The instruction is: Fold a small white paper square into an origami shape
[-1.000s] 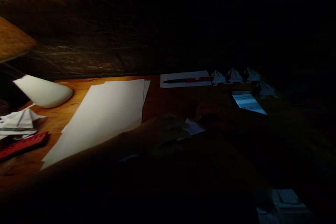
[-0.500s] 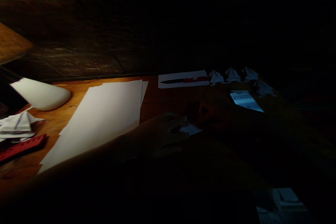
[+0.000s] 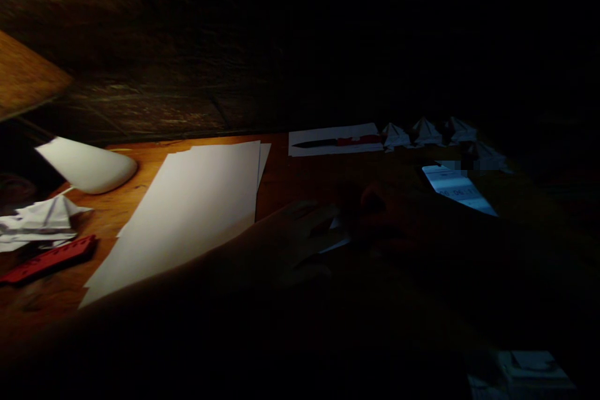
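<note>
In deep shadow at the middle of the table, my left hand (image 3: 300,240) reaches in from the left, its fingers bent around a small piece of folded paper (image 3: 335,245). From the right, my right hand (image 3: 387,219) meets the same paper, fingers curled and pressed together at its right side. Only a pale edge and a small patch of the paper show; the hands and the dark hide the rest. Just left of my left hand lies a stack of white paper sheets (image 3: 206,200), partly covered by my left forearm.
A knife (image 3: 337,141) with a red handle lies on white paper at the back. Several folded paper shapes (image 3: 427,132) stand beside it. A lit phone (image 3: 459,189) lies right. At left are a lamp (image 3: 89,165), more folded paper (image 3: 47,220) and a red, notched strip (image 3: 49,259).
My right hand has come in over the paper, and less of the paper shows between my hands. The whole view has shifted, so the table's things sit slightly farther right.
</note>
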Demonstrator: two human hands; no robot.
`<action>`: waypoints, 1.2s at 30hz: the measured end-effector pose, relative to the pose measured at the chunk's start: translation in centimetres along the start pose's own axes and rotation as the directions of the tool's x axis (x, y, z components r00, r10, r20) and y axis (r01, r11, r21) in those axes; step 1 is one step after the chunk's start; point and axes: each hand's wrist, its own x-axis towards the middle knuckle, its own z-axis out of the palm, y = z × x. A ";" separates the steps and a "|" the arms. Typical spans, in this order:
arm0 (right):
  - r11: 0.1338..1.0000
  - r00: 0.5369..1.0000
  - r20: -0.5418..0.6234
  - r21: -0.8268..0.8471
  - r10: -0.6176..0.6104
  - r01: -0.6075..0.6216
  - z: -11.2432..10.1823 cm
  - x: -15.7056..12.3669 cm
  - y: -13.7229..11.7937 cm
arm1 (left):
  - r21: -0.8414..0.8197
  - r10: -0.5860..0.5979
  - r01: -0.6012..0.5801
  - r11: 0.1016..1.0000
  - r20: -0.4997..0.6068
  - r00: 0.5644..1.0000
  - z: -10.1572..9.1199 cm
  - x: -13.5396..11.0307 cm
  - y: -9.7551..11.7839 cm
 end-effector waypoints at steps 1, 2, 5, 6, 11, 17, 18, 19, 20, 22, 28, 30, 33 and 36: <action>1.000 1.000 -0.019 -0.008 -0.005 0.005 0.2 -0.1 0.1 | -0.011 -0.002 0.002 1.000 0.006 1.000 -0.1 0.0 0.3; 1.000 0.999 -0.037 -0.022 -0.012 0.011 0.5 -0.3 0.3 | -0.033 0.004 -0.003 0.999 0.028 1.000 -0.1 -0.1 0.6; 0.997 0.996 -0.081 -0.074 -0.020 0.014 1.9 -1.0 0.9 | -0.059 -0.083 0.083 0.995 0.007 0.997 0.1 -0.4 1.7; 0.996 0.996 -0.090 -0.090 -0.021 0.013 2.5 -1.3 1.1 | -0.060 -0.101 0.101 0.993 0.008 0.995 0.3 -0.5 2.0; 0.981 0.988 -0.154 -0.184 0.030 -0.058 4.6 -2.7 0.8 | -0.082 -0.115 0.119 0.990 0.049 0.992 1.0 -0.9 2.5; 0.969 0.989 -0.145 -0.244 0.009 -0.045 4.6 -3.0 0.1 | -0.129 -0.115 0.123 0.984 0.073 0.991 1.1 -1.0 2.5; 0.969 0.990 -0.142 -0.242 0.013 -0.048 4.5 -3.0 0.0 | -0.138 -0.115 0.125 0.983 0.076 0.990 1.3 -1.1 2.6; 0.970 0.990 -0.139 -0.238 0.020 -0.052 4.5 -2.9 0.0 | -0.148 -0.113 0.123 0.981 0.074 0.991 1.4 -1.1 2.6; 0.971 0.990 -0.136 -0.232 0.025 -0.057 4.5 -2.9 0.0 | -0.160 -0.108 0.118 0.980 0.067 0.992 1.6 -1.2 2.6; 0.974 0.992 -0.125 -0.218 0.034 -0.061 4.6 -3.0 0.0 | -0.188 -0.098 0.104 0.977 0.043 0.994 1.9 -1.3 2.5; 0.992 0.991 -0.133 -0.118 0.025 -0.040 4.1 -2.7 0.7 | -0.277 -0.108 0.091 0.956 -0.046 0.993 1.6 -1.0 1.6; 0.997 0.992 -0.126 -0.077 0.003 -0.013 3.3 -1.7 0.8 | -0.304 -0.152 0.125 0.944 -0.068 0.986 1.3 -0.7 1.0; 0.998 0.996 -0.087 -0.065 -0.022 0.016 1.9 0.7 0.4 | -0.402 -0.265 0.193 0.895 -0.131 0.955 1.2 -0.2 -0.2; 0.998 0.998 -0.036 -0.050 -0.046 0.044 0.9 3.0 0.1 | -0.532 -0.309 0.164 0.831 -0.197 0.930 1.5 0.1 -1.1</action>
